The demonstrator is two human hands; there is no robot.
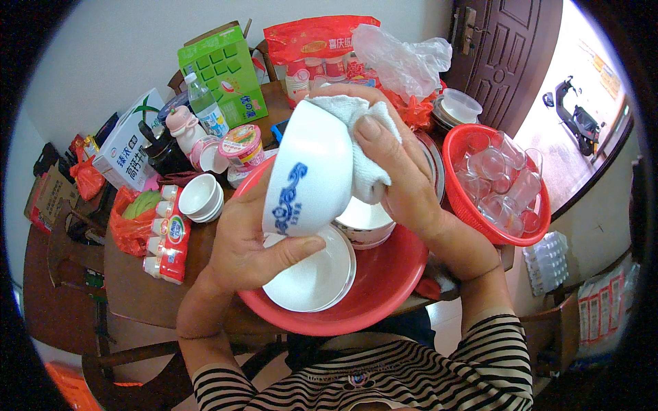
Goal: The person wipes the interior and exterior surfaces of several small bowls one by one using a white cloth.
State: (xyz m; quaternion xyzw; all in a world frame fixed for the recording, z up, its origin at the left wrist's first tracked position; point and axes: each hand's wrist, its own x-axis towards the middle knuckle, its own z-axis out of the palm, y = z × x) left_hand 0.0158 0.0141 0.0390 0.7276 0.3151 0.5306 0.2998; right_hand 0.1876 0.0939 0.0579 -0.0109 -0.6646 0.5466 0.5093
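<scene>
A white bowl [319, 171] with a blue pattern is tilted on its side in front of me. My left hand [250, 250] grips it from below and the left, thumb pressed on its outer wall. In my right hand [394, 151] is a folded white cloth [370, 130], held against the bowl's rim and base side. Below both hands stands a large red basin [384, 284]. Inside it lie stacked white bowls [308, 277] and another bowl stack [367, 222] with a patterned side, partly hidden by my right hand.
A red basket [457, 209] of clear glasses stands at the right. On the left of the table [147, 298] are a small bowl stack [200, 196], packed small bottles [164, 240] and a pink tub [242, 146]. Behind are a green box [226, 79] and a red bag [319, 34].
</scene>
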